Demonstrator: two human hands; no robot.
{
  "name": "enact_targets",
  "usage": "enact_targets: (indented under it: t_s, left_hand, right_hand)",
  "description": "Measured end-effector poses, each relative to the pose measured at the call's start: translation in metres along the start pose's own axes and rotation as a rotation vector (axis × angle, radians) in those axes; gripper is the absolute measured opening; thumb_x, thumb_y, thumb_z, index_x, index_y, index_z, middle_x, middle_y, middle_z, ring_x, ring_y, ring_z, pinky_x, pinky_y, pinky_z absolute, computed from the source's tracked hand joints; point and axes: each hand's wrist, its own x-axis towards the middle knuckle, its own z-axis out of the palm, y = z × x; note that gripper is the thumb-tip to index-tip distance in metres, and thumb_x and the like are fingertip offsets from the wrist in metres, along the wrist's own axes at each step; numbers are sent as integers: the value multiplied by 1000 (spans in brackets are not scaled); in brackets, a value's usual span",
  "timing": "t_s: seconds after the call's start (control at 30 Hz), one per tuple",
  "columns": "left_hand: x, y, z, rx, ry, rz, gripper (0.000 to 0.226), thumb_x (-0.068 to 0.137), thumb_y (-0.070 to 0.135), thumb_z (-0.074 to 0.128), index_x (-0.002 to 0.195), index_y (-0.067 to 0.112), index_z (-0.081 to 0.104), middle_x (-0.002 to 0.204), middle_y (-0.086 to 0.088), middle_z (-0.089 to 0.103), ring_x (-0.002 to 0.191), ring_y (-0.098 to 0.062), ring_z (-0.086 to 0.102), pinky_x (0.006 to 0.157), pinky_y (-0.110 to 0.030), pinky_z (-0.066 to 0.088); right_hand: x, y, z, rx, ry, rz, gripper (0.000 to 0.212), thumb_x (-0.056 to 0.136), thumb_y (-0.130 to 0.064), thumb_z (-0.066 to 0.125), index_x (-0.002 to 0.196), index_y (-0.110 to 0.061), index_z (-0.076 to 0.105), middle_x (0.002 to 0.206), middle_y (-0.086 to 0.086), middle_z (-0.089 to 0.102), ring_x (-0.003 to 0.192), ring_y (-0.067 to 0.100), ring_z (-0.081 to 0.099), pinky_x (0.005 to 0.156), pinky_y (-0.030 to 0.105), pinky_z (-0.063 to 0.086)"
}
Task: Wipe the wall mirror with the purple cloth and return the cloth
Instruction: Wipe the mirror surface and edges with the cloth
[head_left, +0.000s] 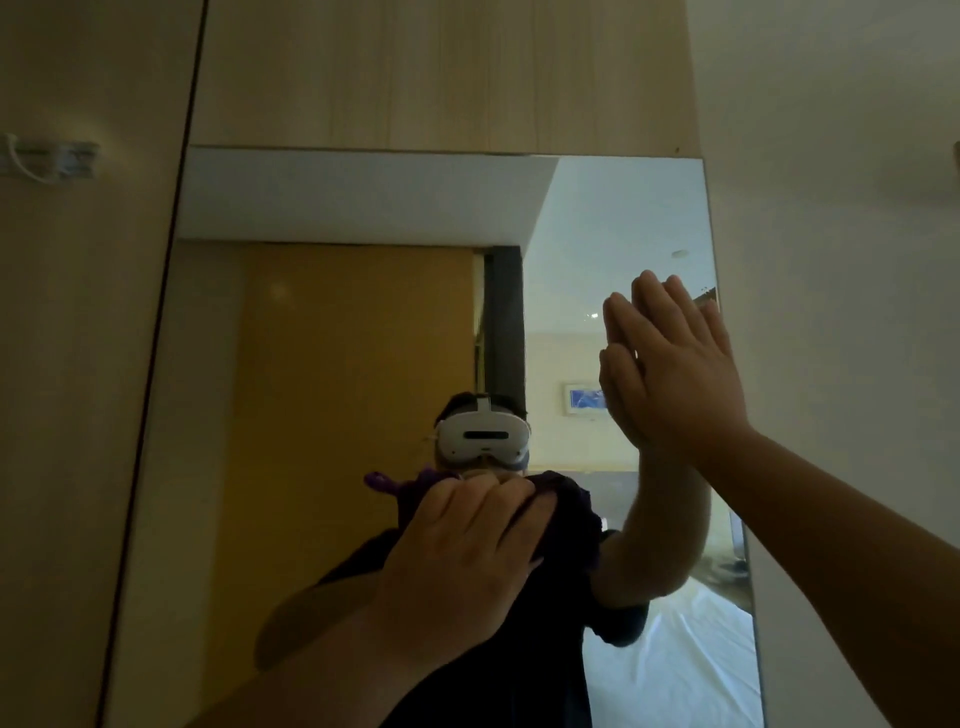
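— Where's the cloth (563, 512)?
— Against the mirror (332, 364), bunched under the left hand (467, 551); its curled fingers (498, 506) grip it.
— And the right hand (680, 374)?
— Flat on the glass near the right edge, fingers straight and together.

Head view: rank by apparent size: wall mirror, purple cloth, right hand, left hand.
1. wall mirror, by far the largest.
2–3. left hand and right hand: look alike, and both are close to the camera, so no ranking.
4. purple cloth, smallest as seen; the left hand, gripping it against the glass, covers most of it.
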Motion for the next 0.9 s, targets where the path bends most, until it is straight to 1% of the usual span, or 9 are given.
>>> enact_targets:
  t_s: [0.17, 0.27, 0.37, 0.5, 0.6, 0.67, 0.73, 0.83, 0.9]
  left_hand:
    - [-1, 5, 1, 29, 13, -21, 37, 102, 34, 56, 134, 18, 60, 123, -4, 61, 108, -25, 60, 94, -38, 40]
    - [4, 3, 2, -3, 61, -32, 34, 97, 26, 67, 129, 15, 63, 116, -7, 63, 102, -26, 61, 91, -37, 42]
    - [19, -5, 2, -40, 110, -16, 31, 97, 23, 64, 126, 12, 60, 113, -9, 63, 101, -27, 58, 90, -37, 41]
    - [100, -41, 1, -29, 195, -38, 33, 92, 16, 69, 123, 7, 61, 111, -13, 62, 95, -29, 56, 83, -41, 45]
    - [196, -71, -12, -6, 242, -159, 37, 95, 22, 60, 128, 6, 58, 117, -15, 60, 103, -32, 56, 90, -44, 46]
    - [257, -87, -22, 13, 217, -276, 37, 103, 27, 49, 136, 11, 53, 129, -13, 55, 115, -32, 51, 99, -43, 39]
    - [302, -97, -25, 35, 151, -320, 39, 107, 31, 40, 142, 15, 46, 137, -10, 48, 122, -30, 45, 100, -40, 36]
    - [320, -97, -7, 114, 29, -272, 39, 107, 35, 36, 139, 16, 47, 134, -11, 47, 120, -31, 43, 96, -42, 36]
    - [310, -92, 8, 150, 33, -256, 38, 106, 35, 37, 136, 14, 49, 131, -12, 49, 117, -32, 45, 95, -42, 37]
  right_hand:
    - [-7, 17, -8, -22, 11, 41, 56, 103, -43, 22, 151, -17, 35, 163, 10, 24, 153, 27, 11, 122, 52, 9]
    - [-21, 29, -13, -51, -51, 46, 65, 102, -50, 8, 153, -14, 29, 164, 12, 20, 153, 29, 8, 122, 55, 9]
    - [-27, 32, -7, -42, -97, 55, 65, 102, -49, 6, 156, -15, 21, 166, 8, 10, 154, 25, -1, 122, 53, 8]
    - [-28, 34, -1, -13, -97, 69, 61, 103, -46, 10, 158, -18, 14, 167, 4, 2, 153, 21, -8, 123, 51, 5]
    - [-28, 37, 3, -10, -101, 55, 60, 104, -45, 12, 158, -19, 10, 167, 3, 0, 153, 19, -12, 123, 49, 2]
    - [-27, 39, 5, 4, -99, 45, 60, 104, -46, 11, 158, -19, 8, 167, 2, -1, 153, 20, -12, 123, 49, 2]
    - [-28, 41, 7, 23, -88, 41, 61, 103, -46, 11, 157, -19, 8, 166, 1, 0, 153, 19, -11, 124, 49, 3]
    - [-28, 43, 10, 59, -73, 37, 60, 103, -43, 15, 158, -19, 10, 166, -1, 0, 152, 16, -12, 123, 44, -1]
    - [-29, 44, 10, 93, -60, 34, 59, 103, -39, 19, 157, -18, 14, 166, 0, 5, 153, 17, -9, 123, 42, -1]
